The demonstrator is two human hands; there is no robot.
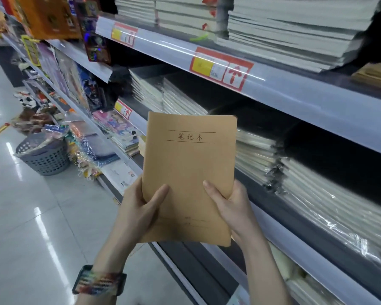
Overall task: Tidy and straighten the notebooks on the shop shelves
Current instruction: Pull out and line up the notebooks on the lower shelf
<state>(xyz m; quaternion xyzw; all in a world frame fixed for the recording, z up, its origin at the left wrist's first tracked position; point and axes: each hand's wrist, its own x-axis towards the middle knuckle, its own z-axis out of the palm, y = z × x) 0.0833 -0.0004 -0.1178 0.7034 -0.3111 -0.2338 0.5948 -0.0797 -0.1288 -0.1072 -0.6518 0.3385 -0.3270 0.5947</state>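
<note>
I hold a stack of brown kraft-paper notebooks (188, 172) upright in front of the shelves, printed title facing me. My left hand (139, 208) grips its lower left edge, thumb across the cover. My right hand (231, 205) grips the lower right edge, thumb on the cover too. Behind them, the middle shelf (317, 111) carries plastic-wrapped piles of notebooks (317, 194). The top shelf bears tall white stacks (284, 25), and a few brown notebooks (376, 73) lie at its right end.
A grey plastic basket (42, 157) stands on the shiny tiled floor (31, 227) at the left, with loose packaged goods around it. Toys and colourful books (121, 128) fill the shelves further down the aisle. Red-and-yellow price tags (220, 68) line the shelf edges.
</note>
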